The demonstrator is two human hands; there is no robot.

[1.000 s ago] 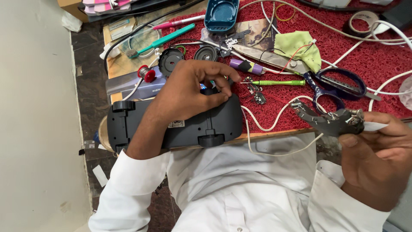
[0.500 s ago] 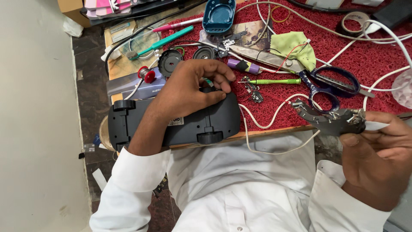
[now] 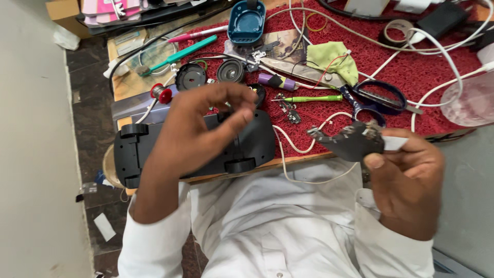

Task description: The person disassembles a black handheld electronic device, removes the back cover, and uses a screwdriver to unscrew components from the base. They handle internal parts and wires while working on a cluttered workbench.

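A black toy car chassis [image 3: 257,144] lies upside down across the near edge of the table, wheels up. My left hand [image 3: 195,134] hovers just above its middle, with curled fingers and the thumb held apart from them; I see nothing between them. My right hand [image 3: 406,180] is raised over my lap to the right of the car and grips a small black circuit board [image 3: 350,141] with ragged edges, thumb on top. A white cable [image 3: 293,146] loops between the car and the board.
On the red mat [image 3: 411,67] lie blue-handled scissors [image 3: 375,98], a green screwdriver [image 3: 314,98], a green cloth [image 3: 334,56], two round speakers [image 3: 230,70], a blue plastic shell [image 3: 247,23], a teal brush [image 3: 185,52] and tangled white cables [image 3: 437,51]. A clear round container [image 3: 471,103] stands at the right.
My left hand has lifted off the far side of the car and drawn back over its middle, fingers loosened. The right hand still holds the board in the same place.
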